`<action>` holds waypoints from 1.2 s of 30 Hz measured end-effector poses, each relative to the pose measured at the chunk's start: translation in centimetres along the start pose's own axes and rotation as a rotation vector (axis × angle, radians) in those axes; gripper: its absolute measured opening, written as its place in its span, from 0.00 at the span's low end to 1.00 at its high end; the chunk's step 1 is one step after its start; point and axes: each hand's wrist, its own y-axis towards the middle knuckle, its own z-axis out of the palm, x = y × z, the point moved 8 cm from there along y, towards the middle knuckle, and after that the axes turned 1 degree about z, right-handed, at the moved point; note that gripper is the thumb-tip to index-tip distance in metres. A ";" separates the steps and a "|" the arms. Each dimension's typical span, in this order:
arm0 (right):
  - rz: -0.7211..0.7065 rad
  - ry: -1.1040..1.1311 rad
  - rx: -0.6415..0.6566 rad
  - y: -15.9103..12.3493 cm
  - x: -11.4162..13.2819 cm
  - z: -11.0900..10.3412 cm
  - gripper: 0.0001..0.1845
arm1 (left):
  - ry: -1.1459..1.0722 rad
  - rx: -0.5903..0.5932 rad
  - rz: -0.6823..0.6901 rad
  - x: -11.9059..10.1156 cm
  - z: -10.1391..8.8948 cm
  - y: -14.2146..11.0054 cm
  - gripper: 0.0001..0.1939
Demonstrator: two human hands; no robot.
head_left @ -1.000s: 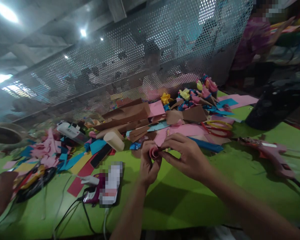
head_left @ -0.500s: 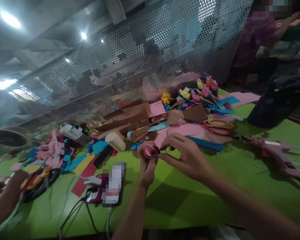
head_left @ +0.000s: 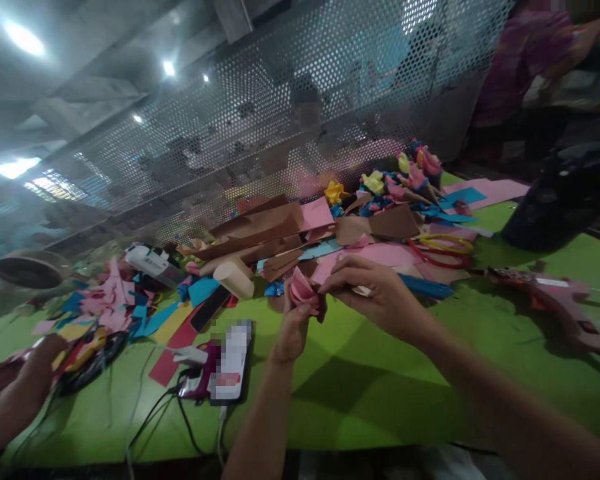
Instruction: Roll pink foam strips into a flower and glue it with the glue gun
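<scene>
1. Above the green desk [head_left: 380,400], a layered pink paper flower [head_left: 301,291] is pinched by the left hand [head_left: 293,328].
2. Its edge is apparently being shaped; the right hand's [head_left: 387,297] closure cannot be told.
3. Steady support seems needed.

The pink paper roll [head_left: 303,293] has turned in the left hand [head_left: 293,333]: its round open end faced the camera, narrow and then wider, and now its layered side shows, with a pointed tip upward. The left thumb now lies across its lower front. The right hand [head_left: 380,290] has drawn its thumb and forefinger, apart half a second ago, together at the roll's right edge; a small pale patch, too unclear to name, now shows beneath its fingers. At the far left, more of a co-worker's forearm [head_left: 20,400] has come into view.
</scene>
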 end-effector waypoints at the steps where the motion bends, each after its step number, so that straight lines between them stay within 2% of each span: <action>1: 0.003 0.000 0.018 0.0 -0.1 0.1 0.11 | 0.001 0.000 -0.014 0.1 0.0 0.0 0.20; 8: 0.010 -0.082 0.104 -0.3 -0.5 1.0 0.09 | 0.052 0.070 -0.017 1.1 -0.9 0.0 0.24; 13: -0.019 -0.129 0.113 -0.2 -0.3 1.0 0.06 | 0.115 0.094 -0.051 1.4 -1.1 -0.2 0.19; 22: -0.033 -0.143 0.186 -0.2 0.1 1.0 0.07 | 0.050 0.138 -0.133 1.4 0.1 -0.2 0.18; 28: -0.014 -0.131 0.218 -0.2 0.0 0.9 0.07 | 0.008 0.122 -0.191 1.1 0.9 -0.3 0.18; 36: -0.018 -0.127 0.255 -0.1 0.1 0.9 0.09 | -0.034 0.105 -0.225 1.3 1.0 -0.3 0.19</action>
